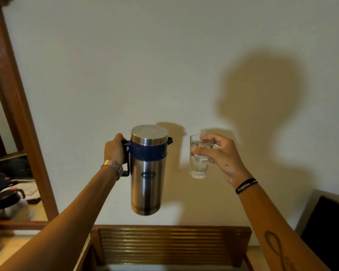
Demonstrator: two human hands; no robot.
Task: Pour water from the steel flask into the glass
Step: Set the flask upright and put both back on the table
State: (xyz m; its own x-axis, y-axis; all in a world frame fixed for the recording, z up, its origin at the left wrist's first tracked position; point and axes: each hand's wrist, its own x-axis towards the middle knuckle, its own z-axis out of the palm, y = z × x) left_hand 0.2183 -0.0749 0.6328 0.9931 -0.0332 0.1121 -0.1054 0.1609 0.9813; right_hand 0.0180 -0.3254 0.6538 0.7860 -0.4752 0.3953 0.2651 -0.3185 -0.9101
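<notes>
The left hand [115, 148] grips the handle of the upright steel flask [148, 171], its spout facing right toward the glass [199, 163], which the right hand [219, 153] holds just beside it in midair, holding some water.

plain cream wall [125, 65] with soft shadows, wooden mirror frame [18, 106] at left, slatted wooden furniture [170, 245] below

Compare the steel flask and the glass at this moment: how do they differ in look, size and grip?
The steel flask is opaque metal with a blue collar; the glass is clear.
The flask is much larger than the glass.
The left hand grips the flask by its handle; the right hand wraps the glass's body.
Both are held upright, above the furniture.
</notes>
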